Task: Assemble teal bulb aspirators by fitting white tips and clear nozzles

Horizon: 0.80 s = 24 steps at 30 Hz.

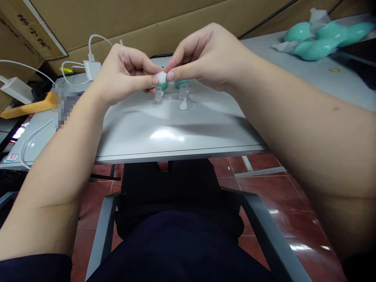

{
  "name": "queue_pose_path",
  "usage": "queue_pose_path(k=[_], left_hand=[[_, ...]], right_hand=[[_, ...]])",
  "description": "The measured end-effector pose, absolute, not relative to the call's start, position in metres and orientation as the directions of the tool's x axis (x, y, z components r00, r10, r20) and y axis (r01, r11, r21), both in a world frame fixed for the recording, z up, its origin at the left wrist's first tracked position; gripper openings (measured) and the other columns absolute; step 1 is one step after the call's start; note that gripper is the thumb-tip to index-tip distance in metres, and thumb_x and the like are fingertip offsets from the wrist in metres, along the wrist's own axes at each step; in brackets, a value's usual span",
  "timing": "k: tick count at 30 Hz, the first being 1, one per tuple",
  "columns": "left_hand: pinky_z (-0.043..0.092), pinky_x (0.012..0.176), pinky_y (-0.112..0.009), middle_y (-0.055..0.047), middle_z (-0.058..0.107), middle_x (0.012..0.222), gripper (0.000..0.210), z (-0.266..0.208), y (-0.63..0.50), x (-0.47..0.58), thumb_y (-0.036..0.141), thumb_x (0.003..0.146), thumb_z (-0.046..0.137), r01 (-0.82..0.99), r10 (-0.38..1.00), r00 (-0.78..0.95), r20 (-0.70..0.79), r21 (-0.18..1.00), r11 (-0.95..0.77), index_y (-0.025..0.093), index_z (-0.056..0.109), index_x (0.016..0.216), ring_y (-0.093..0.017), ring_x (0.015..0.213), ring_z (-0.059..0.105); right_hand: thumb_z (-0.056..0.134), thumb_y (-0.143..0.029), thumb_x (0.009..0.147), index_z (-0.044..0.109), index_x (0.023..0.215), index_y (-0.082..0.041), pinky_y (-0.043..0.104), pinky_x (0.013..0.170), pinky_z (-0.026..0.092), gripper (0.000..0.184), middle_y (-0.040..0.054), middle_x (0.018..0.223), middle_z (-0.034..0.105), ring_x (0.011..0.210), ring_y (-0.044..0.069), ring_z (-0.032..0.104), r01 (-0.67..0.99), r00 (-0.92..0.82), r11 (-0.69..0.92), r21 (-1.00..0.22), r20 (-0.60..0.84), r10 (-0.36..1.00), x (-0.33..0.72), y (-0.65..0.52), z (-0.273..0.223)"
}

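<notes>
Both my left hand (129,72) and my right hand (202,58) pinch a small white piece (161,77) between thumb and fingertips, raised over the far part of the table. Its exact kind is too small to make out. Behind it, partly covered, sit two green rounded objects, one of them the right green object (181,84). Just below my hands stand a clear plastic cup-like part (158,94) and a second clear part (183,91). Nearer to me lies a small white funnel-shaped piece (183,104).
Shiny green rounded items in clear wrap (319,41) lie at the back right of the table (205,133). To the left are a white charger (92,69) with cables, a white box (19,92) and a yellow-orange bar (29,107). A cardboard wall (132,27) closes the back.
</notes>
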<state>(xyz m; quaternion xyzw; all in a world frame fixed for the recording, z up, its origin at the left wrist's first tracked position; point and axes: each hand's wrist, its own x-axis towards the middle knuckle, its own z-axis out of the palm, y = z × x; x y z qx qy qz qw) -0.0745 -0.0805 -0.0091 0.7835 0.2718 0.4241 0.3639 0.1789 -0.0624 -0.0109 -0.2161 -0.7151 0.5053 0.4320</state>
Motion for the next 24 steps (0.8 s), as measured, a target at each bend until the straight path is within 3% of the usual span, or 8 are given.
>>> queue_pose_path(k=[3,6,9,12,15,20,24], left_hand=[[0.065,0.067,-0.04,-0.003,0.081,0.077,0.022,-0.006,-0.082,-0.083,0.035,0.078,0.109,0.272,0.764,0.497,0.411,0.762,-0.587,0.025,0.094,0.091,-0.02,0.066,0.072],[0.052,0.057,-0.035,-0.001,0.075,0.068,0.017,-0.003,-0.085,-0.089,0.029,0.075,0.102,0.451,0.776,0.532,0.339,0.662,-0.599,0.025,0.094,0.09,-0.018,0.058,0.062],[0.049,0.058,-0.036,-0.001,0.074,0.068,0.017,0.0,-0.088,-0.089,0.03,0.074,0.099,0.529,0.765,0.584,0.273,0.587,-0.613,0.026,0.094,0.09,-0.019,0.06,0.061],[0.051,0.062,-0.037,-0.004,0.078,0.076,0.015,0.0,-0.09,-0.084,0.029,0.075,0.094,0.565,0.756,0.627,0.19,0.557,-0.608,0.026,0.092,0.09,-0.023,0.065,0.066],[0.052,0.063,-0.037,-0.004,0.079,0.079,0.014,-0.002,-0.09,-0.079,0.029,0.076,0.092,0.591,0.742,0.657,0.133,0.52,-0.617,0.027,0.09,0.089,-0.023,0.066,0.066],[0.052,0.064,-0.039,-0.003,0.075,0.074,0.012,-0.003,-0.092,-0.074,0.032,0.081,0.089,0.621,0.745,0.663,0.08,0.496,-0.606,0.027,0.089,0.092,-0.023,0.065,0.064],[0.047,0.062,-0.041,-0.003,0.072,0.073,0.014,0.003,-0.099,-0.075,0.035,0.082,0.088,0.601,0.773,0.622,0.127,0.555,-0.575,0.027,0.088,0.093,-0.023,0.064,0.06]], right_hand=[[0.091,0.012,0.092,0.089,0.087,-0.014,0.018,0.065,0.055,0.026,0.005,0.084,0.084,0.073,0.011,0.073,0.027,-0.525,0.562,-0.827,0.467,0.712,0.183,-0.059,-0.011],[0.089,0.001,0.094,0.09,0.087,-0.02,0.024,0.065,0.05,0.022,0.0006,0.08,0.08,0.071,0.012,0.066,0.263,-0.541,0.736,-0.624,0.536,0.648,0.187,-0.055,-0.011],[0.086,0.004,0.09,0.09,0.085,-0.022,0.027,0.072,0.049,0.027,-0.0015,0.078,0.077,0.073,0.014,0.062,0.39,-0.573,0.766,-0.511,0.516,0.636,0.188,-0.051,-0.012],[0.088,0.013,0.084,0.085,0.075,-0.024,0.026,0.081,0.054,0.038,-0.0029,0.07,0.07,0.071,0.016,0.054,0.391,-0.629,0.744,-0.542,0.432,0.646,0.186,-0.043,-0.018],[0.092,0.015,0.081,0.082,0.07,-0.025,0.03,0.097,0.059,0.042,0.0008,0.066,0.066,0.085,0.022,0.055,0.335,-0.692,0.739,-0.585,0.38,0.614,0.183,-0.035,-0.029],[0.091,0.012,0.078,0.078,0.064,-0.03,0.045,0.121,0.049,0.045,0.0053,0.065,0.065,0.114,0.034,0.052,0.339,-0.725,0.753,-0.564,0.354,0.592,0.182,-0.028,-0.042],[0.089,0.012,0.076,0.075,0.063,-0.029,0.05,0.125,0.043,0.045,0.0068,0.065,0.064,0.123,0.036,0.05,0.395,-0.713,0.72,-0.571,0.304,0.632,0.182,-0.037,-0.039]])
